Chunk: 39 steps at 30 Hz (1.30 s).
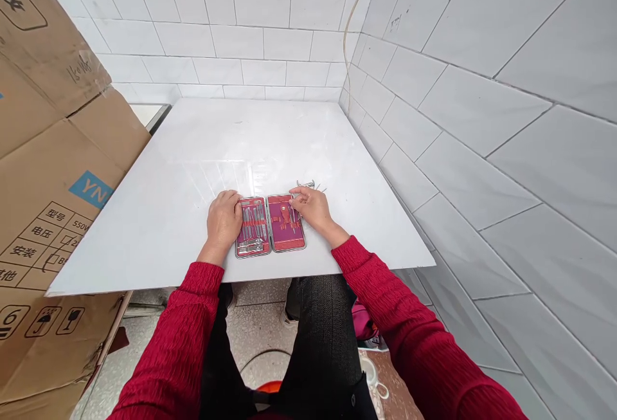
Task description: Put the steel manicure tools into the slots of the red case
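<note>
A manicure case [270, 227] lies unfolded on the white tabletop in front of me. Its left half carries several slim metal tools under a red strap, with nail clippers [250, 244] along the bottom. The purple-lined right half has red loops and a few tools in it. My left hand [223, 219] is closed against the case's left edge, steadying it. Above the right half, my right hand [312, 208] pinches a slim metal tool [292, 199], its exact kind too small to make out. More metal tools [308, 184] lie just beyond that hand, partly hidden by it.
Large cardboard boxes [53, 150] stand along the table's left side. A tiled wall [482, 143] borders the right, and another [270, 40] rises behind. A cable [346, 34] hangs in the corner. Below the white tabletop [250, 137], a white cup [370, 372] is near my legs.
</note>
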### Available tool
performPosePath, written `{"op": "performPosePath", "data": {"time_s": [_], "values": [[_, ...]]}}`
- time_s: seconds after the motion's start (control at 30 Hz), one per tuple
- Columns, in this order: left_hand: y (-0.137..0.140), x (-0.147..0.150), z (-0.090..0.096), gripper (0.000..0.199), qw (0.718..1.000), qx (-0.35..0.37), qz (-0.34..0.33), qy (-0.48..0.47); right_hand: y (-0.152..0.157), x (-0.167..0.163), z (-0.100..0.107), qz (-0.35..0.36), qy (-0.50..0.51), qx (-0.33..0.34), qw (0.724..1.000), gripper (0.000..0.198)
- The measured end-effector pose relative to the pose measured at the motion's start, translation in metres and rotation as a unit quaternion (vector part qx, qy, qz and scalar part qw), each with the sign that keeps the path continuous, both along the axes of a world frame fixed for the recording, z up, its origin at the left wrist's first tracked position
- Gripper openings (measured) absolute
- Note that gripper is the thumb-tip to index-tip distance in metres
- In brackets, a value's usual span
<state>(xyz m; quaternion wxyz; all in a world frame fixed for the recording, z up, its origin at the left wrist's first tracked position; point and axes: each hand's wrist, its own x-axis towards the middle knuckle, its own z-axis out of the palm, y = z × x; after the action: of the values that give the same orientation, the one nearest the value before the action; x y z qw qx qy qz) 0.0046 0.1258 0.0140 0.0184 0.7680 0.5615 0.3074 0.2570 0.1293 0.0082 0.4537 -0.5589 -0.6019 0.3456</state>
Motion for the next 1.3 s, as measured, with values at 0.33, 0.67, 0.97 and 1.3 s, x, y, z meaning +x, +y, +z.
{"op": "performPosePath", "data": {"time_s": [0.33, 0.67, 0.97, 1.3], "values": [[-0.001, 0.003, 0.003, 0.027, 1.000, 0.000, 0.002, -0.001, -0.004, -0.003, 0.008, -0.011, -0.090, -0.001, 0.996, 0.019], [-0.003, 0.002, 0.003, 0.028, 1.000, 0.002, 0.003, 0.001, -0.014, -0.012, 0.016, -0.015, -0.247, 0.015, 0.969, 0.020], [-0.003, 0.002, 0.003, 0.028, 1.000, 0.006, 0.004, -0.002, -0.027, -0.017, 0.012, -0.018, -0.344, 0.077, 0.935, 0.016], [0.000, 0.000, 0.001, 0.027, 1.000, 0.006, -0.006, 0.005, -0.012, 0.017, 0.013, -0.136, -0.212, 0.093, 0.963, 0.018]]}}
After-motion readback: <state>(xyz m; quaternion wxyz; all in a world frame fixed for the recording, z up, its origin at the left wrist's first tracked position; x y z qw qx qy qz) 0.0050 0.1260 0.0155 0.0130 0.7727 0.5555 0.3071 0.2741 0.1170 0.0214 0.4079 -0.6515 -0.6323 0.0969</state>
